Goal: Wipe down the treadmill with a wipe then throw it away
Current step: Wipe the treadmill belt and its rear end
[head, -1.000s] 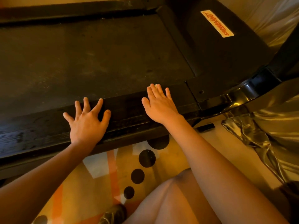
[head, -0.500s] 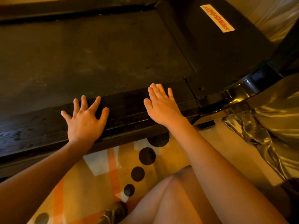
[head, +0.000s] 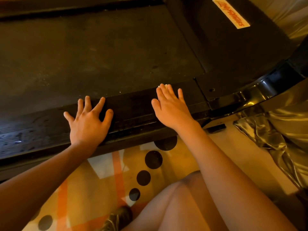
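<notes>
The treadmill is black and low. Its wide belt is dull and scuffed with pale dusty smears, and a ribbed side rail runs along its near edge. The left stretch of that rail glistens under the light. At the treadmill's far right corner, a white label with red lettering sits on the motor cover.

Very little of the wipe shows, only a small white scrap peeking out past the fingertips of the right hand. It lies on the rail where the rail meets the belt, towards the right end of the near edge. The right hand lies flat on top of it, palm down, with the fingers straight and close together. The left hand rests flat on the same rail further left, holding nothing, its fingers straight and spread wide.

A bare knee shows low in the view, above a patterned rug with black dots and orange stripes. Shiny crumpled fabric lies just off the treadmill's right end.

Compared with half a second ago, both hands lie on the same stretch of rail in the same flat pose. The whole scene sits slightly higher and further right in the view — the label is nearer the top edge.
</notes>
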### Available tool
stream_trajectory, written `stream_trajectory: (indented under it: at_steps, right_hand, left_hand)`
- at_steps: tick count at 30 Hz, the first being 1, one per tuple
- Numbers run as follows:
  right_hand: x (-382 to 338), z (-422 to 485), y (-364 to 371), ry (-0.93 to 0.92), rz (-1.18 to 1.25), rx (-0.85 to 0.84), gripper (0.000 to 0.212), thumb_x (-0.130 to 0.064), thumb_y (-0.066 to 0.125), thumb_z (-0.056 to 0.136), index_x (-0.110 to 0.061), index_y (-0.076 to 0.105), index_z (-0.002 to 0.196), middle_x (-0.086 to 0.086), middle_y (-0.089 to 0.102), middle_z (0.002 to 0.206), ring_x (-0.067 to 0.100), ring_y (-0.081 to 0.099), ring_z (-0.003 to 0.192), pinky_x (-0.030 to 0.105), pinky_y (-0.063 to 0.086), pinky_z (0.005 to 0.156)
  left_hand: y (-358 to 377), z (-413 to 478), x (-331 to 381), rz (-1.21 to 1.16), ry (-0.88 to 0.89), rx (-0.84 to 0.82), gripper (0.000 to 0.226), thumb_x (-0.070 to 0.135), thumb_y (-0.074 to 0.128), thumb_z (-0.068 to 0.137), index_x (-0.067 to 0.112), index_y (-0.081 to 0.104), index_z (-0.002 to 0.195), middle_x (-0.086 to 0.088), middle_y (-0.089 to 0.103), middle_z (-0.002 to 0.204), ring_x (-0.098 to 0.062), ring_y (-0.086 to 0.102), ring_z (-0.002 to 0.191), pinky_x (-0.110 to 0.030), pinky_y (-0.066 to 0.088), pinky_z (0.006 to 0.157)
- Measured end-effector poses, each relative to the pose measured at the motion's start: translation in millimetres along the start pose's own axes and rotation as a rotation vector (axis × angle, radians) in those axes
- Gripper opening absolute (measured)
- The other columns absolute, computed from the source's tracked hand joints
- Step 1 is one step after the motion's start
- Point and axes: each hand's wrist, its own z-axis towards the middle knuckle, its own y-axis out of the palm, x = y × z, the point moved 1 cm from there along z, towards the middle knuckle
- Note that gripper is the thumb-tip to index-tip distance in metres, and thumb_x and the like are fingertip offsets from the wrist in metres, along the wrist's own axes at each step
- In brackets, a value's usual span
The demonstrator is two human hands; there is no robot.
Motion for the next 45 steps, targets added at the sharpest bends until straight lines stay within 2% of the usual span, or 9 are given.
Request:
stream_trajectory:
  at_steps: [8, 15, 21, 29, 35, 42, 45]
  right_hand:
    - [7.9, -68.9, 11.1, 0.008, -0.022, 0.0, 0.061, -0.05, 0.006, 0.108, -0.026, -0.006, 0.163, -0.008, -0.015, 0.17, 0.009, -0.022, 0.154, 0.039, -0.018, 0.123]
    - [4.4, -0.6, -1.6, -0.011, -0.06, 0.028, 0.061, -0.048, 0.01, 0.11, -0.021, 0.003, 0.165, -0.001, -0.004, 0.173, 0.016, -0.011, 0.157, 0.043, -0.014, 0.122]
    - [6.1, -61.8, 8.6, -0.051, -0.083, 0.04, 0.061, -0.048, 0.009, 0.109, -0.021, -0.001, 0.164, -0.003, -0.009, 0.172, 0.013, -0.015, 0.156, 0.038, -0.015, 0.124]
    - [4.3, 8.1, -7.0, 0.012, -0.051, 0.013, 0.062, -0.046, 0.012, 0.111, -0.016, 0.0, 0.164, 0.004, -0.006, 0.172, 0.019, -0.011, 0.158, 0.038, -0.006, 0.127]
    - [3.3, -48.9, 9.5, 0.026, -0.054, 0.034, 0.063, -0.049, 0.01, 0.109, -0.02, -0.006, 0.163, -0.001, -0.012, 0.171, 0.014, -0.017, 0.156, 0.033, -0.011, 0.124]
    - [9.4, 5.0, -7.9, 0.032, -0.033, 0.006, 0.062, -0.047, 0.011, 0.11, -0.018, 0.0, 0.164, 0.001, -0.007, 0.172, 0.016, -0.012, 0.157, 0.035, -0.008, 0.125]
    - [10.3, -29.7, -1.8, 0.002, -0.027, 0.007, 0.064, -0.051, 0.008, 0.108, -0.021, -0.003, 0.164, -0.003, -0.01, 0.172, 0.013, -0.015, 0.156, 0.033, -0.01, 0.125]
  left_hand:
    - [-0.4, -0.5, -0.2, -0.02, 0.007, 0.003, 0.062, 0.063, 0.026, 0.104, 0.037, 0.026, 0.16, -0.011, 0.015, 0.17, -0.031, 0.003, 0.158, -0.069, -0.001, 0.119]
    - [-0.2, -1.8, 1.0, -0.021, 0.011, 0.005, 0.059, 0.059, 0.027, 0.105, 0.037, 0.027, 0.16, -0.011, 0.016, 0.17, -0.03, 0.004, 0.158, -0.069, 0.0, 0.119]
    - [-1.1, -1.4, 0.6, -0.027, 0.004, -0.009, 0.059, 0.058, 0.027, 0.106, 0.038, 0.024, 0.161, -0.011, 0.014, 0.17, -0.029, 0.001, 0.158, -0.068, -0.002, 0.119]
    - [-3.9, -2.3, 1.2, -0.044, 0.012, -0.004, 0.058, 0.055, 0.029, 0.106, 0.035, 0.026, 0.161, -0.012, 0.015, 0.17, -0.029, 0.002, 0.158, -0.067, -0.001, 0.12]
    - [-4.7, -2.9, 2.3, -0.053, 0.013, -0.017, 0.059, 0.055, 0.027, 0.106, 0.036, 0.022, 0.162, -0.01, 0.011, 0.171, -0.028, -0.001, 0.158, -0.066, -0.002, 0.121]
    - [-3.4, -3.3, 2.1, -0.05, 0.025, -0.015, 0.059, 0.054, 0.027, 0.106, 0.035, 0.022, 0.162, -0.01, 0.012, 0.171, -0.028, -0.001, 0.158, -0.066, -0.002, 0.121]
    - [-3.7, -2.9, 1.7, -0.059, 0.023, -0.022, 0.059, 0.053, 0.027, 0.106, 0.035, 0.022, 0.162, -0.01, 0.011, 0.171, -0.028, -0.001, 0.158, -0.066, -0.002, 0.121]
